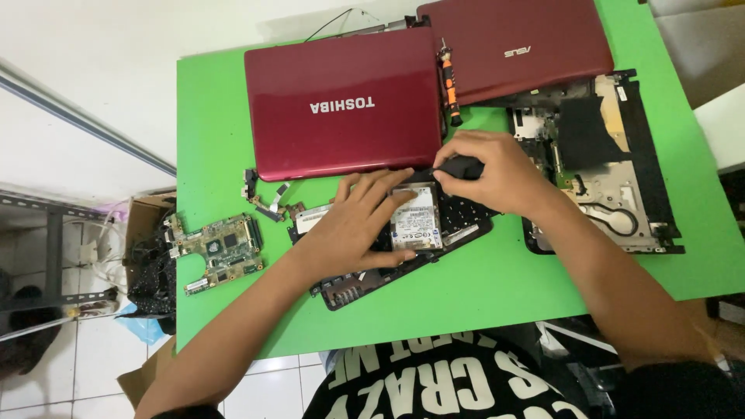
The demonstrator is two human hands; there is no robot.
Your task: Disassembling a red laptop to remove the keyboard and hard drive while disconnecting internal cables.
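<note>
Pressing down with my left hand (358, 225), I have its fingers spread flat over the open black laptop base (403, 260) that lies near me at the middle of the green table (497, 287). My fingertips rest on the left edge of the silver hard drive (417, 219), which sits in the base with its labelled face up. My right hand (497, 172) comes in from the right, its fingers curled and pinched around a small black part (462, 166) just beyond the far edge of the drive; I cannot tell exactly what the part is, since my fingers hide most of it.

Beyond my hands lies a closed dark red laptop (345, 101), its lid up, touching the far end of the base. To its right, a second red laptop lid (516, 43) sits at the far edge of the table, and an orange and black screwdriver (449, 87) lies between the two lids. On the right side of the table is a stripped laptop chassis (601, 167), black-framed, with bare metal and boards showing. To the left, at the table's edge, a green circuit board (217, 250) lies flat, with small loose hinge and cable pieces (268, 200) between it and the base.
</note>
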